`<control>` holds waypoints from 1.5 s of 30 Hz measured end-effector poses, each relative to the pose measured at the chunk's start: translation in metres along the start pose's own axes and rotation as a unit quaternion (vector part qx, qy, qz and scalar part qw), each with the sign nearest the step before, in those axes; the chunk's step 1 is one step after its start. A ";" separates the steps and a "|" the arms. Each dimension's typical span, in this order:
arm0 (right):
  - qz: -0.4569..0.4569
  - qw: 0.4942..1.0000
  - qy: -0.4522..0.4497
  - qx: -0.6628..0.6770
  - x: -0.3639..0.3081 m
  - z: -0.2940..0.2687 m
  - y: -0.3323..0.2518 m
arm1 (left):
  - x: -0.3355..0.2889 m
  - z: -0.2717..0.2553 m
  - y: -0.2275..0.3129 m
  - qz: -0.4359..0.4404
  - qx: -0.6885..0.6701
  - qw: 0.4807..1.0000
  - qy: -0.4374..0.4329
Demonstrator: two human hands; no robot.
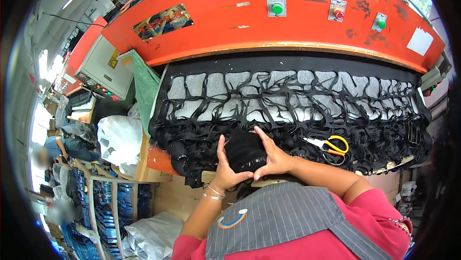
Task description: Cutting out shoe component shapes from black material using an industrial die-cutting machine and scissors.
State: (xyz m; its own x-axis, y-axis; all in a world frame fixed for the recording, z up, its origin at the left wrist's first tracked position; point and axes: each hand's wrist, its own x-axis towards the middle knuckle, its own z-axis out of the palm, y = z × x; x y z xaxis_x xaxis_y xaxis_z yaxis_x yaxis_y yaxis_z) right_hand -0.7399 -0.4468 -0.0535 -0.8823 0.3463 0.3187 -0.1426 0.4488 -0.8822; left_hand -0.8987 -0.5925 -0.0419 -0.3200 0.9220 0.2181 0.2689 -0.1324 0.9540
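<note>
Between my two hands is a rounded black bundle (245,149) that looks like a stack of soft cut pieces; its edge nearest me shines a little. My left hand (223,171) cups its left side, the thumb along the near edge. On the other side my right hand (274,158) grips it with the fingers pointing away from me and the thumb close to the left one. Around and beyond the bundle lie tangled black offcut strips (297,137). Yellow-handled scissors (337,145) rest on these strips to the right of my right hand.
Behind the strips, a black cut-out web (259,94) spreads over a pale bed, under the orange beam (206,29) of a machine with green and red buttons. At left stand a grey control box (106,65), a white plastic bag (120,140) and a rack (115,207). Another person (72,148) is farther left.
</note>
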 end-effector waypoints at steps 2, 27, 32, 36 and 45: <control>-0.022 1.000 -0.003 0.016 0.005 0.003 0.003 | -0.004 -0.004 -0.005 0.037 -0.029 0.999 -0.009; -0.040 0.877 -0.458 0.138 0.048 -0.038 -0.130 | -0.074 0.078 0.043 -0.043 -0.629 0.776 0.017; 0.075 0.897 -0.376 0.220 -0.020 -0.035 -0.112 | -0.165 0.157 0.037 -0.039 -0.561 0.813 0.150; 0.318 0.852 -0.309 0.277 -0.074 -0.031 -0.104 | -0.195 0.189 0.043 -0.042 -0.491 0.828 0.266; 0.282 0.784 -0.490 0.255 -0.172 0.020 -0.136 | -0.282 0.246 0.134 -0.151 -0.334 0.787 0.497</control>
State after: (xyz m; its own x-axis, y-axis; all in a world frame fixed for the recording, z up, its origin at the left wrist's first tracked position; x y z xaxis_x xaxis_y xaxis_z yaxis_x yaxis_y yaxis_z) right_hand -0.5781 -0.5838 0.0046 -0.7543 -0.5410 -0.3720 0.4544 -0.0213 -0.8905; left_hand -0.5492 -0.7804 -0.0263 -0.9192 0.2519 -0.3026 -0.3864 -0.4294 0.8163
